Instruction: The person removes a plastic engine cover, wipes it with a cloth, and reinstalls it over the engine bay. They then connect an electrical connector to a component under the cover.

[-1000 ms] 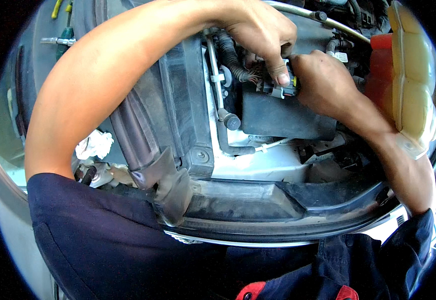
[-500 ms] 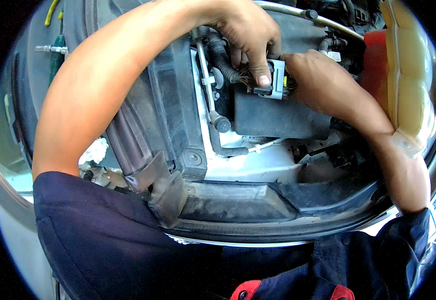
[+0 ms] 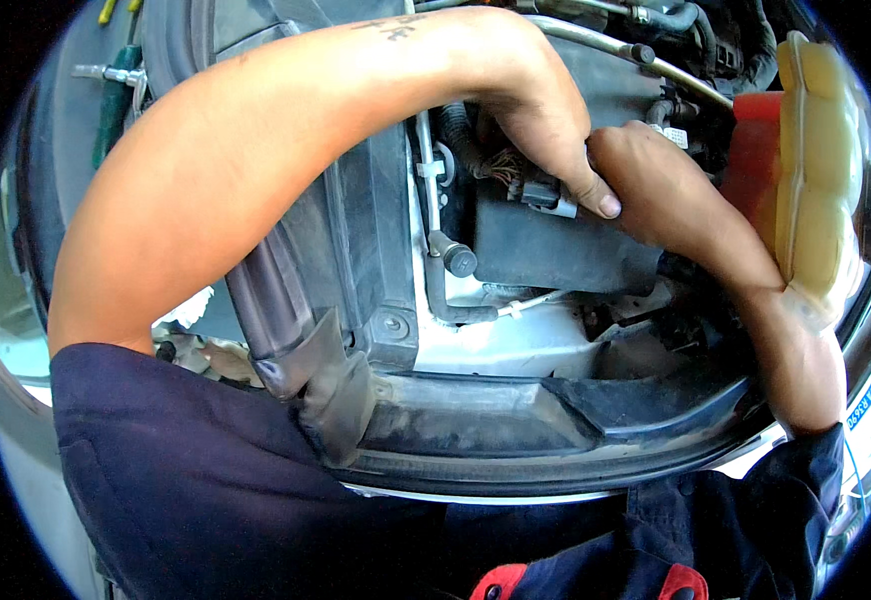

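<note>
My left hand (image 3: 554, 142) reaches in from above over a wiring connector (image 3: 546, 194) with a grey housing, its thumb stretched along the connector's right end. The other left fingers are hidden behind the hand. My right hand (image 3: 646, 185) is curled in a fist at that same right end, against the left thumb; what lies inside its fingers is covered. Thin bare wires (image 3: 504, 165) run from the connector's left side into a black corrugated conduit (image 3: 461, 135). Beneath both hands is a black box cover (image 3: 556, 250).
A yellowed translucent tank (image 3: 811, 170) stands by my right forearm. A metal pipe (image 3: 596, 40) crosses behind the hands. Left of the connector runs a thin pipe with a black cap (image 3: 461, 262). A green-handled tool (image 3: 113, 120) lies far left. The black front trim (image 3: 476, 415) is nearest me.
My left thumb has slid from the connector's left part to its right end, beside my right hand. The left hand now covers much of the connector. The view has shifted slightly.
</note>
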`<state>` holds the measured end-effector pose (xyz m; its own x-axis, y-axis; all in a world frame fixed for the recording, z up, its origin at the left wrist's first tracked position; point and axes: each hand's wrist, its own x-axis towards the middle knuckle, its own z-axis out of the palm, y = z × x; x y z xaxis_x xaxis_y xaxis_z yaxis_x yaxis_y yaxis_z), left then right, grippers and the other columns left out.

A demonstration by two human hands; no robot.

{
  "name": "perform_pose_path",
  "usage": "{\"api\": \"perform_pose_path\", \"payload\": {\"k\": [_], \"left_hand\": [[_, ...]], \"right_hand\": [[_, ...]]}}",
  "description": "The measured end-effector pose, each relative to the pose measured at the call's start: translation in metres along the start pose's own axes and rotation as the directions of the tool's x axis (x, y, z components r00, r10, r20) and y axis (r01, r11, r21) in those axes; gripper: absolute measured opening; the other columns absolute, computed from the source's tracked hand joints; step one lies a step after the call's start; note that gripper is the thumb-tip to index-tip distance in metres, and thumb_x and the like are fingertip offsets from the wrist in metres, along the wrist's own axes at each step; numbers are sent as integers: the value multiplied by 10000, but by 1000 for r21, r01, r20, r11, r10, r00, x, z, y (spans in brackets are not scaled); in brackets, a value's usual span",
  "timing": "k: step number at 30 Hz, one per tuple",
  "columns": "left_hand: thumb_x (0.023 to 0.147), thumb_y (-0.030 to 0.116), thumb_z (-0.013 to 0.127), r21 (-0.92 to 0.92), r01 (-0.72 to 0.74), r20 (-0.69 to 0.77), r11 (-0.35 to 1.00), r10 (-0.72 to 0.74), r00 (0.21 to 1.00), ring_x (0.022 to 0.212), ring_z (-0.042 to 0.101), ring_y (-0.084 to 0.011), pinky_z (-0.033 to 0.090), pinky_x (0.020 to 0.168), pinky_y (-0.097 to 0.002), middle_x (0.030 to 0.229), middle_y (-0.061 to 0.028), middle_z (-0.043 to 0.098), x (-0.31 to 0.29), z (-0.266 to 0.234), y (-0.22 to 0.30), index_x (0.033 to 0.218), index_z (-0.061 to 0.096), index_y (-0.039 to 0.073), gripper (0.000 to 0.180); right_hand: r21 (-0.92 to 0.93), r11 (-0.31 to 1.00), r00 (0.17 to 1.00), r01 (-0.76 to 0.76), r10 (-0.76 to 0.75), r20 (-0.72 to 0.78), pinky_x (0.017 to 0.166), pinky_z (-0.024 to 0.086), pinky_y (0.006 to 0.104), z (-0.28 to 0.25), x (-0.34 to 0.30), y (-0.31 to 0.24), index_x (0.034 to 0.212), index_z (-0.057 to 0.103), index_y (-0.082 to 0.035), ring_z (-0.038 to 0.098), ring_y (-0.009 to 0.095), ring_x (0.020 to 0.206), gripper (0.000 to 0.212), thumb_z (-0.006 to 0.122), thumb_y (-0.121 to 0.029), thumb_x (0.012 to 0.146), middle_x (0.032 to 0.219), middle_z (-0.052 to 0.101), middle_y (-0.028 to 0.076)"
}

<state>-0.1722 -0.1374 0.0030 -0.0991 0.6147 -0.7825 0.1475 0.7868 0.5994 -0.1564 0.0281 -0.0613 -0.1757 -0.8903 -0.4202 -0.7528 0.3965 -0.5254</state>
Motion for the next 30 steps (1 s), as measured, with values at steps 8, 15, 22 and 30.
{"api": "perform_pose_path", "payload": {"k": [8, 15, 22, 30], "left_hand": [[918, 518, 429, -144, 97, 122, 985, -79, 989, 1243, 510, -302, 371, 1032, -381, 1322, -210, 563, -9, -10, 1, 1288, 556, -24, 669], [867, 542, 600, -88, 71, 175, 994, -55, 983, 1144, 574, -307, 412, 975, -401, 1202, -182, 639, -4, -15, 1, 1212, 619, 2, 640], [759, 352, 788, -12, 16, 179, 1000, -13, 984, 1014, 634, -296, 466, 875, -406, 1066, -159, 691, -3, -16, -8, 1149, 662, 32, 520], [732, 297, 815, -32, 65, 185, 997, -58, 981, 928, 649, -267, 499, 788, -379, 1019, -131, 694, -2, -14, -6, 1190, 626, 44, 556]], "right_hand": [[42, 999, 1000, -18, 19, -20, 811, 483, 471, 8, 1, -1, 837, 640, -4, 610, 389, 873, 145, 661, -122, 756, 838, 638, 210], [107, 994, 998, -18, 24, -51, 832, 481, 465, 12, 3, 1, 886, 642, -4, 632, 392, 865, 200, 687, -130, 737, 848, 654, 214], [-97, 992, 991, 83, -92, -101, 854, 476, 510, 1, -17, -3, 1081, 568, 54, 656, 407, 868, 620, 737, -444, 752, 811, 658, 253], [191, 949, 968, -249, 249, 22, 835, 507, 489, -7, -5, -21, 1147, 508, 86, 655, 459, 872, 792, 523, -658, 876, 834, 663, 281]]}}
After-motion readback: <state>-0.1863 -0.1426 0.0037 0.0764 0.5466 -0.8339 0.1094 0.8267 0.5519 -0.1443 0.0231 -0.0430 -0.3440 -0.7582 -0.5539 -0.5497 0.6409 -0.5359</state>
